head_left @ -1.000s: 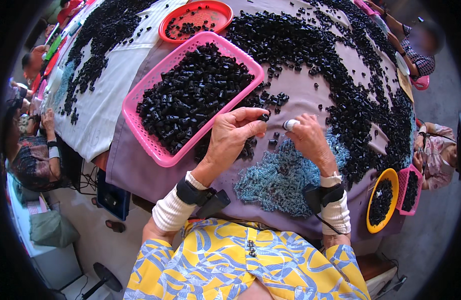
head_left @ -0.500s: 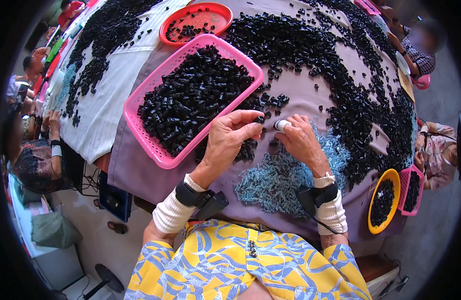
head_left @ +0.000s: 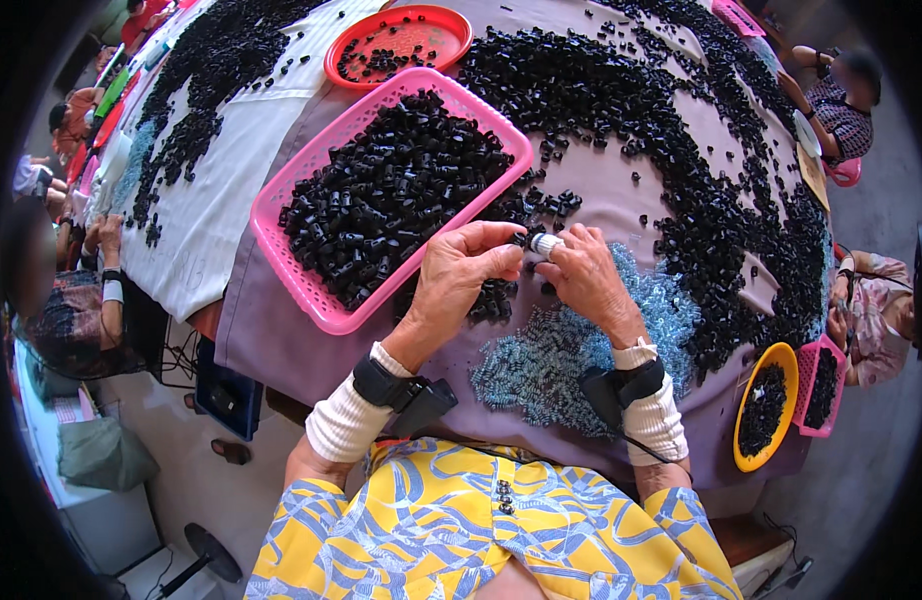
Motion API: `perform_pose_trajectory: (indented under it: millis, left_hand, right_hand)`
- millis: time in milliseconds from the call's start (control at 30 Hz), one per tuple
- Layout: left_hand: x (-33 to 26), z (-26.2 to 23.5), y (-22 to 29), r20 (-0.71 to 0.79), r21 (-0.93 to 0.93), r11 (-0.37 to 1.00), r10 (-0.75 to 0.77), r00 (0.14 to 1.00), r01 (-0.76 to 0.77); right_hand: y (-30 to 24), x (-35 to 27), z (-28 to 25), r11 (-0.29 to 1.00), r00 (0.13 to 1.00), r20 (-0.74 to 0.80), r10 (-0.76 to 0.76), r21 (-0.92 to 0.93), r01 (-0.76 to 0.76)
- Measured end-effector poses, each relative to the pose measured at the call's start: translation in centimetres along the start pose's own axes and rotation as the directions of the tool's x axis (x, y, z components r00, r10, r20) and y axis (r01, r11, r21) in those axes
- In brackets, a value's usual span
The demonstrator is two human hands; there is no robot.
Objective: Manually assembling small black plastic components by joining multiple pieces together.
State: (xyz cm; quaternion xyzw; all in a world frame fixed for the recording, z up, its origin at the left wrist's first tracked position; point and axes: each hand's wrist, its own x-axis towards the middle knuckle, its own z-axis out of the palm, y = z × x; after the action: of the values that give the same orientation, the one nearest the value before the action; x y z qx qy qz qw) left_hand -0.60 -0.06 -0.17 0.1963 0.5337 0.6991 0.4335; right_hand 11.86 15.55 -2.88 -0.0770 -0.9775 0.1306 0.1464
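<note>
Both hands meet just below the lower right corner of the pink basket (head_left: 311, 300). The left hand (head_left: 461, 275) curls in, fingertips pinched on a small black piece (head_left: 522, 241). The right hand (head_left: 586, 275) is bent at the wrist and clamps a little whitish cylinder (head_left: 547, 243) right against it. The basket's a plastic lattice, full of shiny black tube bits. Below the hands lies a heap of bluish springs (head_left: 561, 350) on the purple cloth (head_left: 281, 340).

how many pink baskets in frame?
3. A large pink basket full of black parts sits left of the hands. A small one is at the table's right edge beside the yellow bowl. Another shows at top right, partly cut off.
</note>
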Motion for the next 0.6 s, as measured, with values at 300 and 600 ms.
perform_pose_trajectory:
  millis: [300, 600]
  left_hand:
    - [0.3, -0.2, -0.7, -0.001, -0.024, 0.999, -0.021, 1.0, 0.021]
    - [0.6, -0.3, -1.0, -0.017, -0.038, 0.999, -0.033, 0.999, 0.033]
  right_hand:
    - [-0.1, 0.1, 0.6, 0.993, 0.995, 0.013, -0.098, -0.065, 0.099]
    - [0.0, 0.2, -0.5, 0.961, 0.999, -0.047, 0.021, 0.276, -0.008]
